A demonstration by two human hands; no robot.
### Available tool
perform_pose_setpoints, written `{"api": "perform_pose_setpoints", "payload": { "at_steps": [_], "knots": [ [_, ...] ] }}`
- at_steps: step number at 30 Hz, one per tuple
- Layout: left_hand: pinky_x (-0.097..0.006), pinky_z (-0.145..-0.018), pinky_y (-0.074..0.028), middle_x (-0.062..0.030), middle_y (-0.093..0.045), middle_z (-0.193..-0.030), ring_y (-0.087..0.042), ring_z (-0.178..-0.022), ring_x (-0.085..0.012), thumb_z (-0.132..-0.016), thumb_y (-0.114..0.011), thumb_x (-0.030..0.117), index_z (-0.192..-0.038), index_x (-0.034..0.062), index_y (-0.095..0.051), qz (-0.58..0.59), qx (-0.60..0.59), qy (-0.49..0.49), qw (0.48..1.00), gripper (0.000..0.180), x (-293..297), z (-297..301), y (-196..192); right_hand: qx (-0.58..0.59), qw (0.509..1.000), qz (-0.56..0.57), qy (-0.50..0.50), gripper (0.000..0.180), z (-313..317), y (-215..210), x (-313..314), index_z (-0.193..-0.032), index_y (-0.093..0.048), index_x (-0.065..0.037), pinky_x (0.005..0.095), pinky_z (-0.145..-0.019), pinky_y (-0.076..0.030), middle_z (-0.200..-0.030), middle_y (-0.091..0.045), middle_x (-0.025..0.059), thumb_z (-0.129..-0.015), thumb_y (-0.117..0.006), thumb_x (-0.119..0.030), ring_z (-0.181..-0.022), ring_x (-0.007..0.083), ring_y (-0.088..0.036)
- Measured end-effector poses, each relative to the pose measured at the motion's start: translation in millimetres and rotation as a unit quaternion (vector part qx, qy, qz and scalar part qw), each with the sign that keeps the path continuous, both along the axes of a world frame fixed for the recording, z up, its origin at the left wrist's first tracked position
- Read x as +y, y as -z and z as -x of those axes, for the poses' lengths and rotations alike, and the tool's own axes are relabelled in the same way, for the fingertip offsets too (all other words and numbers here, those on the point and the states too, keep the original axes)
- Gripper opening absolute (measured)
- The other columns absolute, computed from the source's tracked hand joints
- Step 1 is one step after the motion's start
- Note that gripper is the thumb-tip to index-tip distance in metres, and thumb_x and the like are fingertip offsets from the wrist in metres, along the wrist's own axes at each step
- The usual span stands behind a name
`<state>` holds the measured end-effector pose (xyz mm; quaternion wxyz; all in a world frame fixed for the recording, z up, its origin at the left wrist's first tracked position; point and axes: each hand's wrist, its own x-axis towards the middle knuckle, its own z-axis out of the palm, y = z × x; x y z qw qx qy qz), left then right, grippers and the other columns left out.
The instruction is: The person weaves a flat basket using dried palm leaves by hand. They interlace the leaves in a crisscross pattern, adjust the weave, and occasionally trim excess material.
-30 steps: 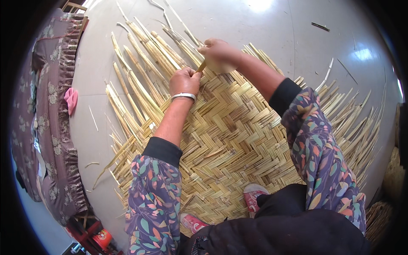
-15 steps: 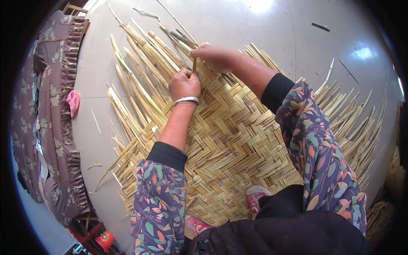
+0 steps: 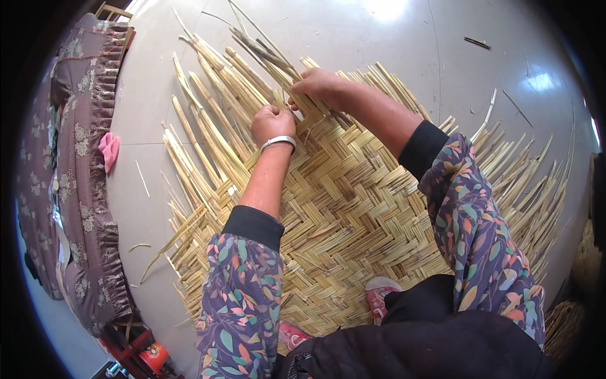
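Note:
A woven mat of flat, straw-coloured reed strips lies on the floor under my feet, with loose strip ends fanning out past its far and side edges. At its far edge, my left hand is closed in a pinch among the strips, with a bracelet on the wrist. Close beside it, my right hand grips a bundle of reed strips that points up and away to the left. Its fingertips reach down toward my left hand. What exactly lies between the left fingers is mostly hidden.
A patterned, ruffled cloth covers furniture along the left, with a pink cloth at its side. A red object stands at lower left. Short dark pieces and stray strips lie on the pale floor.
My right hand has shifted slightly right and down and now holds the darker strip bundle. The short strip end standing up between the hands no longer shows. My left hand has barely moved.

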<state>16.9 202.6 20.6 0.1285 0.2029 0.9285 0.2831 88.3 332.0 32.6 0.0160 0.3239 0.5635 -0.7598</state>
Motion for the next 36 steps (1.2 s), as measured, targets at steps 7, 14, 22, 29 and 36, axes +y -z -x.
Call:
{"api": "perform_pose_setpoints", "payload": {
  "at_steps": [7,14,22,29,36],
  "knots": [
    [-0.029,-0.060,-0.047,-0.0074,-0.065,-0.070,-0.057,-0.060,-0.0144,-0.075,-0.071,0.022,-0.077,0.0018,-0.067,0.019,-0.083,0.036,0.996,0.020,3,17,17,0.011,0.998,-0.055,-0.008,0.020,-4,-4,-7,-0.093,-0.060,0.005,0.0326,-0.064,-0.050,-0.083,-0.064,0.0139,-0.076,-0.059,-0.005,-0.072,0.0194,-0.061],
    [-0.030,-0.069,-0.050,-0.0078,-0.064,-0.093,-0.062,-0.074,-0.0200,-0.083,-0.061,0.012,-0.107,0.0038,-0.062,-0.102,-0.118,0.089,0.984,0.025,-22,-2,4,-0.020,0.997,-0.067,-0.021,0.022,-10,7,-3,-0.093,-0.060,0.006,0.0329,-0.063,-0.050,-0.079,-0.062,0.0140,-0.073,-0.056,-0.002,-0.072,0.0208,-0.061],
    [-0.049,-0.099,-0.025,-0.0096,-0.043,-0.127,-0.035,-0.123,-0.0291,-0.088,-0.047,0.050,-0.121,0.0208,-0.056,0.072,0.270,0.232,0.932,0.045,-59,-34,39,-0.121,0.963,-0.208,-0.125,0.019,-6,-15,-7,-0.092,-0.065,-0.001,0.0365,-0.065,-0.052,-0.085,-0.063,0.0151,-0.075,-0.059,-0.008,-0.077,0.0253,-0.063],
    [-0.050,-0.099,-0.021,-0.0076,-0.043,-0.127,-0.034,-0.123,-0.0277,-0.089,-0.044,0.052,-0.123,0.0217,-0.054,0.104,0.266,0.263,0.922,0.047,-57,-38,40,-0.071,0.871,-0.419,-0.249,0.016,-7,15,3,-0.092,-0.067,-0.007,0.0361,-0.067,-0.053,-0.093,-0.065,0.0112,-0.080,-0.057,-0.009,-0.083,0.0290,-0.063],
    [-0.048,-0.097,-0.022,-0.0068,-0.046,-0.123,-0.036,-0.121,-0.0237,-0.088,-0.047,0.048,-0.125,0.0203,-0.051,0.114,0.256,0.287,0.916,0.047,-58,-38,41,-0.083,0.844,-0.456,-0.272,0.015,-6,14,-3,-0.088,-0.069,-0.008,0.0368,-0.068,-0.053,-0.089,-0.066,0.0100,-0.080,-0.058,-0.015,-0.082,0.0281,-0.064]
  ]
}}
